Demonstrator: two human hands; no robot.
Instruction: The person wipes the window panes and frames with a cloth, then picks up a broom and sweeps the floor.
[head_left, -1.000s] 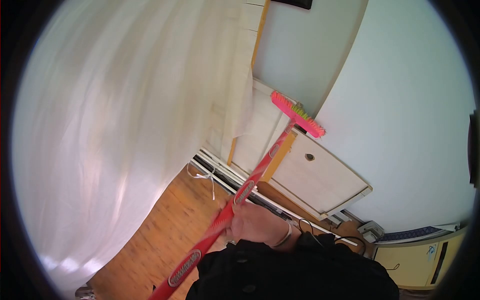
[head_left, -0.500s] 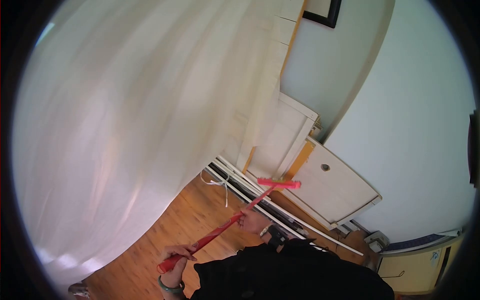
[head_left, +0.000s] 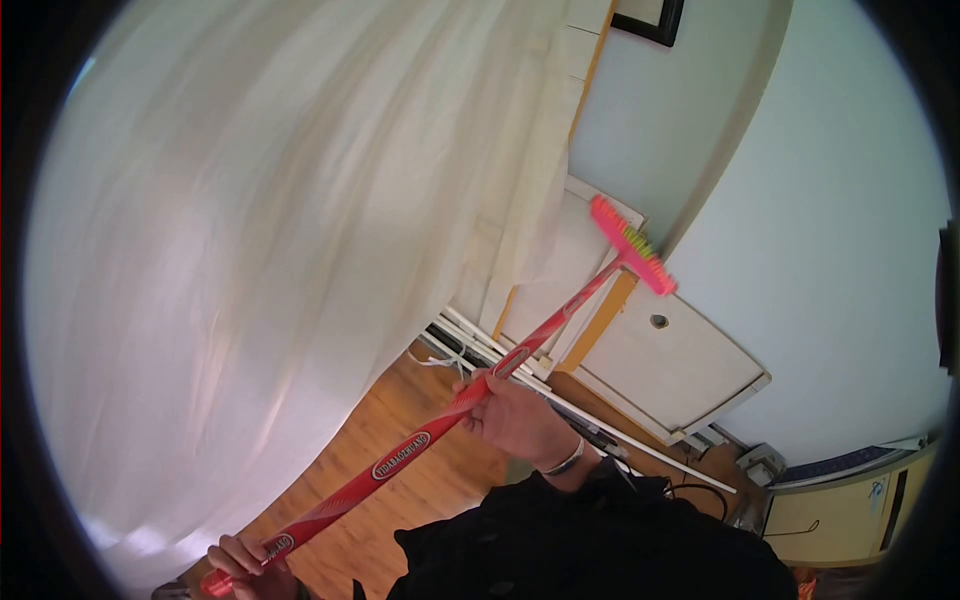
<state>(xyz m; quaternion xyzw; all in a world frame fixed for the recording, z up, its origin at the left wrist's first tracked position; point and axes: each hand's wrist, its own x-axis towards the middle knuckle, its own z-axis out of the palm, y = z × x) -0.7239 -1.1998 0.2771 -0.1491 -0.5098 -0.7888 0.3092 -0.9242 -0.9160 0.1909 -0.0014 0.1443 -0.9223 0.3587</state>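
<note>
A long-handled scrub brush with a red printed handle (head_left: 400, 455) slants up from the lower left. Its pink head (head_left: 632, 245), with pink and yellow-green bristles, is raised in front of the white panels near the wall. My left hand (head_left: 250, 567) wraps round the handle close to its lower end. Farther up, around the middle of the handle, my right hand (head_left: 515, 418) is closed on it, with a band on the wrist. Part of my left hand is cut off by the bottom edge of the view.
A white curtain (head_left: 270, 260) hangs over the whole left side, down to the wooden floor (head_left: 395, 510). White panels (head_left: 665, 350) lean against the wall (head_left: 840, 220). White poles (head_left: 640, 440) lie along their base. At the lower right stands a pale cabinet (head_left: 825, 515).
The brush head has swung up and to the right and turned. My left hand has moved down and left with the handle end; my right hand has risen slightly.
</note>
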